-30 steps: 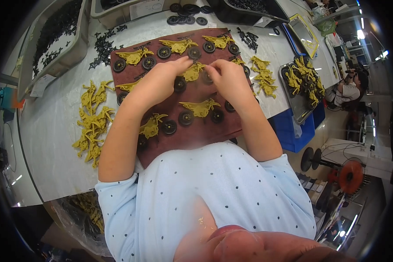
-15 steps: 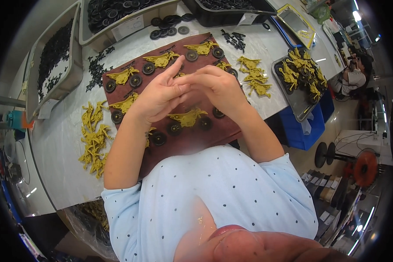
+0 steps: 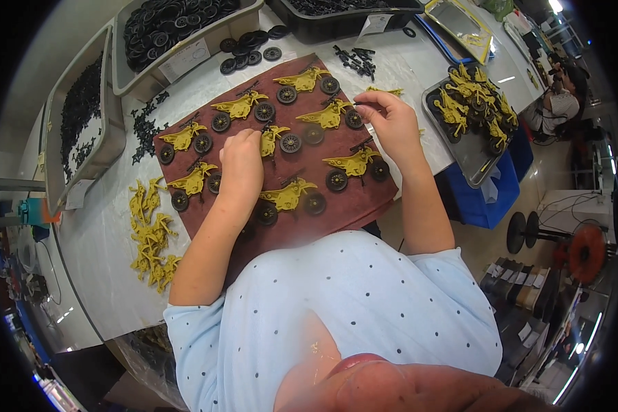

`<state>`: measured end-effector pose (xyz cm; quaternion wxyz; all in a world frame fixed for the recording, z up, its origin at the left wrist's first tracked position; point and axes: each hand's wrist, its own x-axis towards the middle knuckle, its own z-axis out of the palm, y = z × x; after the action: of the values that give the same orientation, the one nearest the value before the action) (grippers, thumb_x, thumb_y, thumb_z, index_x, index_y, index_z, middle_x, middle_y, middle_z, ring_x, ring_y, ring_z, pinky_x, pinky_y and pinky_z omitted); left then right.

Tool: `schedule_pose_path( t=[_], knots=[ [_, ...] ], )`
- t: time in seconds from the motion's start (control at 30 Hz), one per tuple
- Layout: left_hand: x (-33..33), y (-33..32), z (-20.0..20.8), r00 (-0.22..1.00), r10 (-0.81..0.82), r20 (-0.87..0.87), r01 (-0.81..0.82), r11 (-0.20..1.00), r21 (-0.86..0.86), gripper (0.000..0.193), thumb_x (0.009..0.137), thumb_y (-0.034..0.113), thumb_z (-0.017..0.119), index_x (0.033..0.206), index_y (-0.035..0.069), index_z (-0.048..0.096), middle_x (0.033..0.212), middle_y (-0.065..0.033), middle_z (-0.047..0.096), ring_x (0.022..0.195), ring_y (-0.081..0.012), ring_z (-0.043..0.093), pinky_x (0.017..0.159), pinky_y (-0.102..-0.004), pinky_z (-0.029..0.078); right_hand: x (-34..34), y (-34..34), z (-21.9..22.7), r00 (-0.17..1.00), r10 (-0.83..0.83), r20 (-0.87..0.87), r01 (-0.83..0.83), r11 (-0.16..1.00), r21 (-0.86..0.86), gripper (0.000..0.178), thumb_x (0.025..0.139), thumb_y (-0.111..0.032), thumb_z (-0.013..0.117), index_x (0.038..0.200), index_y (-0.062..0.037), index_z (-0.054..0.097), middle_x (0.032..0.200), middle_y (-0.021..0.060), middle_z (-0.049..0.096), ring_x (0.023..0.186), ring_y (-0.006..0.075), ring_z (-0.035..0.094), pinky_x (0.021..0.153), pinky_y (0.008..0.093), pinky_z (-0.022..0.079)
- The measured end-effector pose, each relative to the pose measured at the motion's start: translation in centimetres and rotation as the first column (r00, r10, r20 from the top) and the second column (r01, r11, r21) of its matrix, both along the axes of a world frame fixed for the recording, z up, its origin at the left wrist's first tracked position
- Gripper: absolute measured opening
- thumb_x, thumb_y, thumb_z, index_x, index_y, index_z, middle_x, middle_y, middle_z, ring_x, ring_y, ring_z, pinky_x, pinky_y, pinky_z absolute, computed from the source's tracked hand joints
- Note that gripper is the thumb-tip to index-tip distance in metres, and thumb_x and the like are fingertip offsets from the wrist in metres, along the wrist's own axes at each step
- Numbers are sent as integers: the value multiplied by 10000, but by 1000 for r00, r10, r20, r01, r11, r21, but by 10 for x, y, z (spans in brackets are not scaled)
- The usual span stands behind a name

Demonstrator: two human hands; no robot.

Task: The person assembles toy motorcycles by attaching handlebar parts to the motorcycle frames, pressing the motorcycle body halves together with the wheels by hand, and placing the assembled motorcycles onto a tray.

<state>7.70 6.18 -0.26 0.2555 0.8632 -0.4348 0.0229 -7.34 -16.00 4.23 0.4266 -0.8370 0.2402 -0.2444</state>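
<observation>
My left hand [image 3: 242, 163] is over the middle of the maroon mat [image 3: 237, 156]. Its curled fingers partly cover a yellow toy motorcycle body [image 3: 271, 141], and whatever they grip is hidden. A black spoked wheel [image 3: 290, 143] lies to the right of that body. My right hand [image 3: 397, 127] is at the mat's right edge, thumb and forefinger pinched on a small black part [image 3: 358, 104]. Just left of those fingertips lies another yellow motorcycle body [image 3: 326, 115], with a black wheel [image 3: 354, 118] close by. Several more bodies with wheels lie in rows.
Grey bins of black wheels [image 3: 178, 65] and small black parts [image 3: 82, 147] stand at the back left. A black bin [image 3: 350, 26] is behind the mat. Yellow bodies [image 3: 151, 237] are heaped left; a tray [image 3: 475, 172] of yellow-and-black pieces stands right, above a blue crate [image 3: 481, 199].
My hands were together above the mat's middle. They have parted: the left came down onto the middle motorcycle body, the right moved right to the mat's edge.
</observation>
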Motion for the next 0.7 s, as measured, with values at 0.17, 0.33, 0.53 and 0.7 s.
schedule_pose_path(
  t=[0.17, 0.33, 0.53, 0.7],
  knots=[
    [-5, 2, 4, 999, -39, -22, 39, 999, 18, 252, 822, 26, 519, 1035, -12, 649, 1127, -136, 616, 1038, -304, 555, 896, -416, 429, 2, -2, -6, 1000, 5, -21, -4, 998, 61, 187, 845, -17, 631, 1028, -14, 673, 846, 54, 673, 714, 95, 627, 639, 236, 508],
    [-11, -13, 20, 972, -93, 215, 101, 994, -28, 296, 809, 30, 519, 1086, -12, 615, 1211, -132, 576, 1136, -301, 518, 950, -430, 399, 6, 3, -24, 976, -26, -218, -4, 991, -137, 155, 832, -40, 648, 983, -10, 672, 776, 95, 672, 561, 134, 622, 556, 262, 505],
    [-18, -63, 11, 883, -409, 230, 411, 911, 40, 340, 794, 32, 515, 1120, -20, 592, 1253, -140, 559, 1209, -296, 493, 998, -404, 388, 10, 18, -33, 970, -47, -240, -43, 933, -357, 87, 770, -89, 651, 821, -19, 647, 810, 172, 650, 796, 342, 626, 713, 420, 502],
    [-15, -78, 4, 863, -480, 160, 443, 869, 220, 390, 796, 26, 504, 1176, -29, 575, 1300, -147, 539, 1224, -283, 490, 1021, -379, 388, 14, 19, -41, 972, -59, -229, -40, 914, -405, 50, 762, -57, 618, 763, -8, 608, 756, 189, 615, 758, 366, 606, 695, 446, 493]
  ],
)
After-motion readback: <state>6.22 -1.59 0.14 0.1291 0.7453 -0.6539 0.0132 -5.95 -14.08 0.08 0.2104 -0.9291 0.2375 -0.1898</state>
